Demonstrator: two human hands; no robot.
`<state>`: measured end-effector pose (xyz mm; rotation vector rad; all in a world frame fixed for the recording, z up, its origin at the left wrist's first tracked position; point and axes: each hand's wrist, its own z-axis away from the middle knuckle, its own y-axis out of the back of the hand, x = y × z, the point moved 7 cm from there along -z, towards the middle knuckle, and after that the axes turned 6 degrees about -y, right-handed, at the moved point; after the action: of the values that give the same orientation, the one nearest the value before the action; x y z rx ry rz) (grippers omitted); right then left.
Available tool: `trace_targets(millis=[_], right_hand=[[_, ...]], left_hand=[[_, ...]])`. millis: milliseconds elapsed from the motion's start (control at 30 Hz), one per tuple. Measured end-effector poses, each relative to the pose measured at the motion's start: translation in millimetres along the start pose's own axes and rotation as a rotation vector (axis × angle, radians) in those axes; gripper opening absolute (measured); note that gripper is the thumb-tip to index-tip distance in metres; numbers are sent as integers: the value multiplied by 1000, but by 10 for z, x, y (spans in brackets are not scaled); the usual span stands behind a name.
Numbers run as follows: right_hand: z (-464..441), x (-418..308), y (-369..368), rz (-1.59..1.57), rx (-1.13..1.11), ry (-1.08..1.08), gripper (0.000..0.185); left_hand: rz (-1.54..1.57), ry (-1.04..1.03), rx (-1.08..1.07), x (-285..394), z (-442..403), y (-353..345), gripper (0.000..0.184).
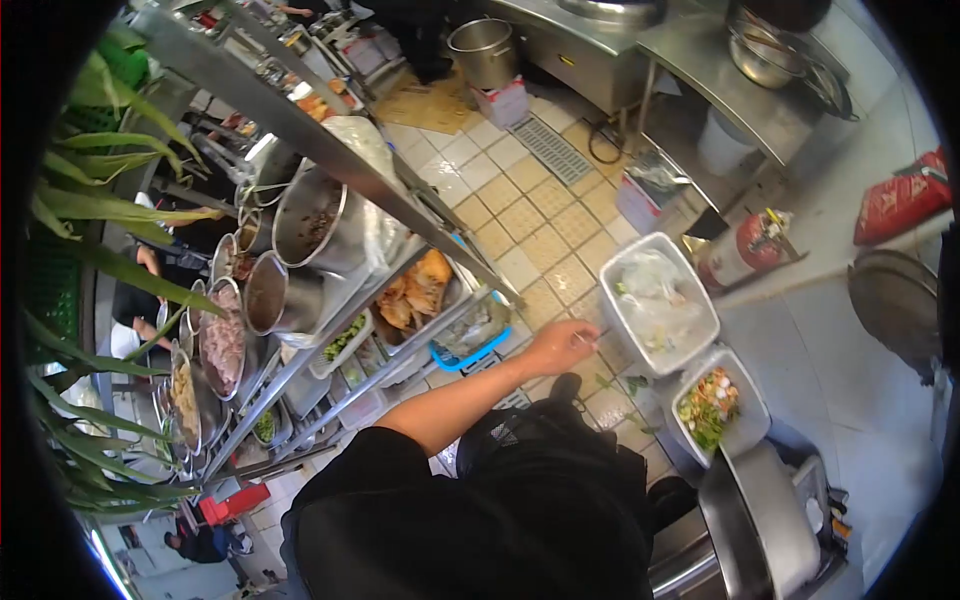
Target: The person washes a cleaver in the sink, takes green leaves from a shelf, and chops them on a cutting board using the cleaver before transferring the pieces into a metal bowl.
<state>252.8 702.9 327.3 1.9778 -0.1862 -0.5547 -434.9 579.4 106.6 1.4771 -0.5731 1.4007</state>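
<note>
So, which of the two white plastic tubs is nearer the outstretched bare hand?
In the picture, the upper tub, holding crumpled clear plastic, is nearer the bare hand; the lower tub holds loose green and orange food pieces.

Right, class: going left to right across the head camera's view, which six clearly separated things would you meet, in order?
Long green leaves → large round steel pot → orange-brown cooked food pieces → the person's bare left hand → rectangular white plastic tub → red printed bag.
</note>
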Motion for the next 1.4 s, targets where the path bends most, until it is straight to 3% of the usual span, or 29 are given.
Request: trace_targets(millis=[67, 133, 200, 267, 400, 500, 600, 633, 667, 733, 767, 867, 900, 933, 967, 1000, 1033, 1067, 1100, 1133, 1167, 1267, 1367, 1400], right_hand=[[404, -749, -887, -32, -62, 8, 31], [860, -1500, -1620, -329, -243, 114, 34], [1380, -2550, -1843, -910, -498, -146, 36], [1561, -3280, -1945, -983, -559, -21, 33], [1552, -4054, -2486, -985, -922, 135, 30], [1601, -4349, -2830, -1099, -1116, 203, 24], [1813, -4697, -2813, -1136, -1313, 253, 21], [1960, -4779, -2880, -1109, -1460, 270, 21], [2115, -4862, -2921, -1079, -1608, 290, 21], [2485, -5100, -2696, -1028, -1747, 427, 24], [2715, -5252, -2415, -1120, -1713, 510, 24], [3514, -5415, -1947, -888, -1987, 908, 14], [3780, -5511, -1373, -898, -2114, 969, 11], [4059, -5569, -892, -919, -2235, 1043, 12], [4357, -5626, -756, -873, -2060, 1470, 12], [4702, -5629, -409, -954, -2301, 1327, 10], [4955, -5674, -21, -1008, -2405, 1248, 6], [5288, -5727, 147, -920, -2418, 1329, 5], [5557, -5739, 436, -776, -2647, 1156, 5], [5845, -5798, 626, -767, -2738, 1117, 6], [6014, -5823, 903, -619, -2795, 1110, 7], [6527, -5942, 1470, -681, -2847, 1067, 9], [7267, -6271, 1781, -765, -2817, 1168, 9], [7555, -6391, 1869, -734, -2789, 1196, 12]], left_hand=[[44, -10, -29, 75, 11, 47, 30], [92, -5, -41, 120, 32, 108, 32], [142, -7, 54, 149, 16, 268, 35], [127, 94, 136, 83, 86, 445, 38], [145, 163, 227, 306, 308, 824, 53], [65, 45, 345, 661, 385, 1024, 63], [-58, -16, 418, 855, 530, 1090, 56], [-103, -12, 522, 964, 651, 1123, 40], [-109, -7, 556, 942, 779, 1092, 40], [-352, -42, 932, 942, 1255, 1155, 34], [-368, 81, 1012, 931, 1547, 1187, 36], [-280, 503, 1311, 862, 2747, 1277, 39], [-281, 538, 1482, 971, 3154, 1321, 39], [-362, 715, 1513, 1074, 3582, 1402, 40], [-238, 770, 1523, 978, 4045, 1486, 41], [-229, 725, 1563, 1132, 4414, 1551, 32], [-221, 679, 1602, 1288, 4781, 1614, 24], [-213, 632, 1639, 1445, 5146, 1678, 17], [-51, 332, 1835, 1633, 5324, 1590, 22], [90, -5, 1977, 1826, 5498, 1497, 28], [76, -18, 2126, 1927, 5733, 1304, 30], [28, -53, 2248, 1946, 6337, 502, 40], [-78, 35, 2412, 1623, 7045, -500, 30], [23, -91, 2499, 1537, 7276, -810, 27]])
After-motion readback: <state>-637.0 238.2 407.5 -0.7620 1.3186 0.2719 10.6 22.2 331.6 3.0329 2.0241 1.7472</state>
